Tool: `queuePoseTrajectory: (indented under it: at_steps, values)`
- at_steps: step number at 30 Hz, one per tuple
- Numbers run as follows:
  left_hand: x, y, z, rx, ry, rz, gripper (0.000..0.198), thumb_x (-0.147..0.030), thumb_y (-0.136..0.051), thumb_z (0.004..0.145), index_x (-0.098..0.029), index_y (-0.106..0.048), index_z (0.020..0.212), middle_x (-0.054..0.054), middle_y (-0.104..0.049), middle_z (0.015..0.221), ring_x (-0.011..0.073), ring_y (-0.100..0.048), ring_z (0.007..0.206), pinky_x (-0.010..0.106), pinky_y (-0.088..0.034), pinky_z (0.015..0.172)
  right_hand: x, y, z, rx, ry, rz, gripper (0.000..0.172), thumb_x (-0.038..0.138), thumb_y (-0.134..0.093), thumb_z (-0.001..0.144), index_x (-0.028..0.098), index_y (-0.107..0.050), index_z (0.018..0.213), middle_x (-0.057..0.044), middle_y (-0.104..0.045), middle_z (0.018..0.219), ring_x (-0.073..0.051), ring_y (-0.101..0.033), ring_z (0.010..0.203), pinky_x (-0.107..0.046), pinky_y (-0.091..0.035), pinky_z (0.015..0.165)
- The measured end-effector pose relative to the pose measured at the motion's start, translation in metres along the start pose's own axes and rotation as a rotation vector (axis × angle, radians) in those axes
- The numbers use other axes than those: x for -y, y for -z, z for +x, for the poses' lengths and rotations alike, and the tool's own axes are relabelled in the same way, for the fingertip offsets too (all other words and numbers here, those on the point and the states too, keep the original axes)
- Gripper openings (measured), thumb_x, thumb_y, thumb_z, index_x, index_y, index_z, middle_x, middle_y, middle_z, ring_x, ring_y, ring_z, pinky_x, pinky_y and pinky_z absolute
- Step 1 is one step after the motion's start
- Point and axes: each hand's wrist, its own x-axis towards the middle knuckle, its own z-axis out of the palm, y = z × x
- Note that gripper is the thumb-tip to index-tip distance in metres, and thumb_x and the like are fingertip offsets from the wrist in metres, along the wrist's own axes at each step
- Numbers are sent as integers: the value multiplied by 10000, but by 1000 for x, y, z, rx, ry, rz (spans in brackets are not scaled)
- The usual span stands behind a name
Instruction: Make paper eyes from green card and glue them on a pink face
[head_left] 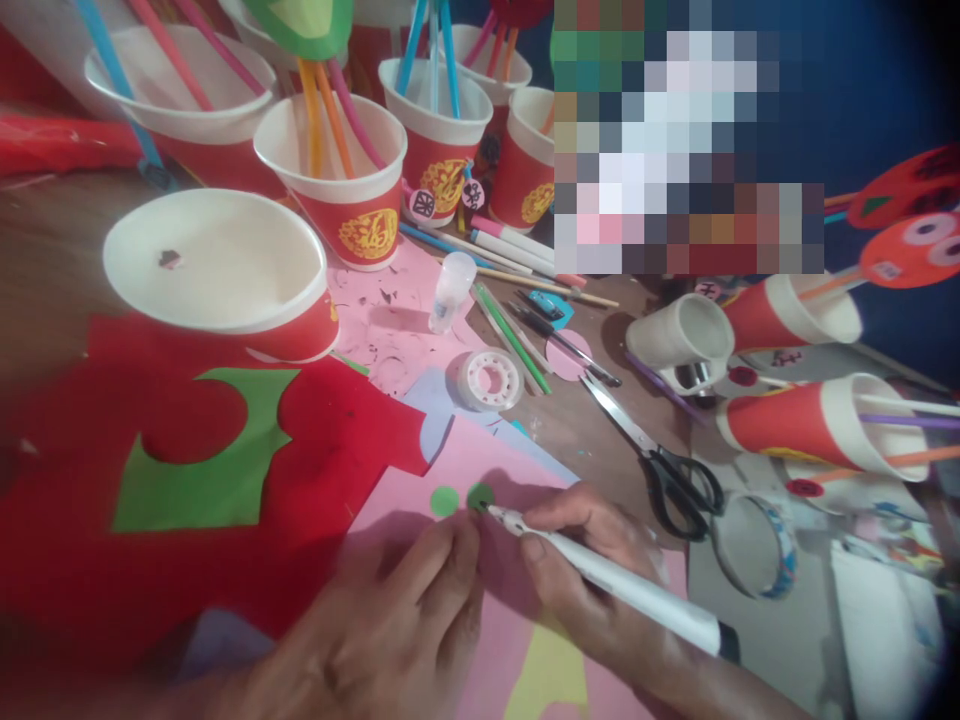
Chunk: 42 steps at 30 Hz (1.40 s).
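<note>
A white marker [630, 585] is gripped in my right hand [581, 560], its black tip touching a small green paper circle [481, 496]. My left hand [409, 590] is closed, with its bent fingertips pressed at the lower edge of that circle. Just to the left lies a second small green circle [445, 501]. Both circles rest on a pink paper sheet [405, 480]. A yellow paper piece [551, 665] lies below, partly covered by my right hand. Red paper [300, 570] and a cut green sheet [225, 490] with rounded cutouts spread out on the left.
Scissors [660, 465] with black handles lie right of my hands, near a roll of tape [780, 560]. Another tape roll [491, 378] and a small clear bottle [453, 290] stand ahead. Several red-and-white paper cups [334, 190] line the back; an empty-looking cup [217, 265] tilts at left.
</note>
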Motion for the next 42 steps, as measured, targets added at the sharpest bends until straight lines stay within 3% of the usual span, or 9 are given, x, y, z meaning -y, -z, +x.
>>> queuePoseTrajectory:
  at_steps: [19,36,42]
  values:
    - [-1,2,-3,47,17,-37,359,-116,-386,915,-193,-633,1165,38,-642,1245,233,-455,1136,413,-394,799,-7,-9,0,9,-10,91,139,146,-623,789,262,-548,803,85,-596,507,-94,-548,370,-193,-465,378]
    - [3,5,6,121,-73,-4,448,-98,-420,850,-150,-570,1269,93,-623,1210,261,-500,984,392,-421,721,-6,-7,-1,24,-14,-24,132,158,-649,787,260,-565,792,72,-618,530,-106,-587,413,-200,-485,398]
    - [0,0,9,99,-50,13,404,-111,-451,847,-121,-603,1221,101,-624,1149,274,-499,939,385,-419,652,-4,-6,1,40,-57,-16,112,182,-645,788,270,-576,772,53,-648,547,-135,-617,432,-233,-497,397]
